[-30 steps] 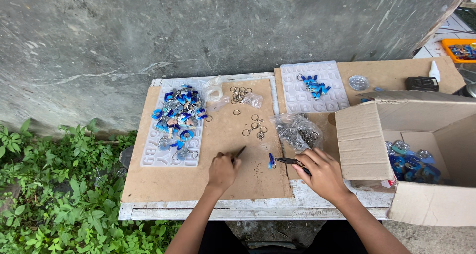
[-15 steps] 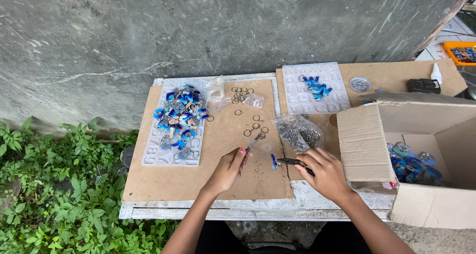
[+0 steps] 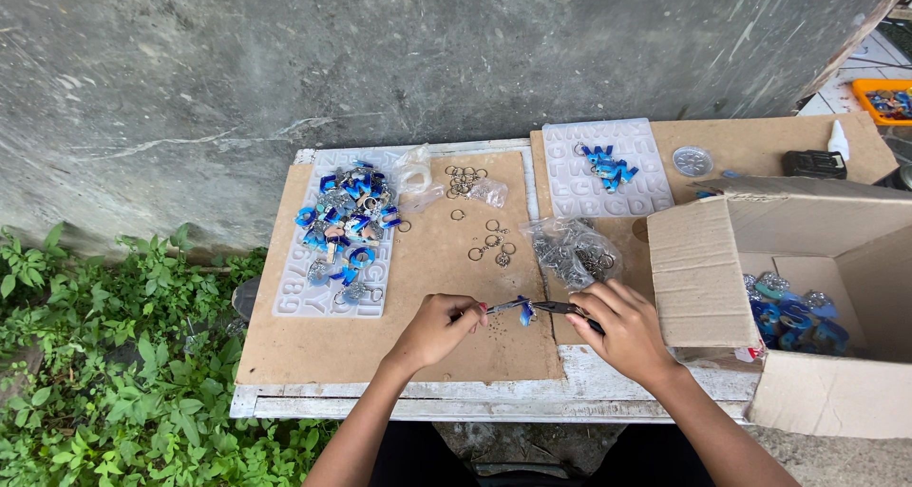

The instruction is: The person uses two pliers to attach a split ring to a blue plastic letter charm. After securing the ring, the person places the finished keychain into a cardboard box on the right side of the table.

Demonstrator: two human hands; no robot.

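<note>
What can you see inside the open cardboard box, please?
The open cardboard box holds blue and silver keychain pieces heaped on its floor; its front wall hides whatever lies nearer.

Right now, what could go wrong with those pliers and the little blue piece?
The small blue piece is pinched between the left hand and the pliers in the right hand; it might slip and drop. The hands work close to the loose rings, which could perhaps get knocked off the board.

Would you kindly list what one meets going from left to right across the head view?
Green leafy plants → clear letter mould piled with blue charms → left hand → right hand holding pliers → open cardboard box
</note>
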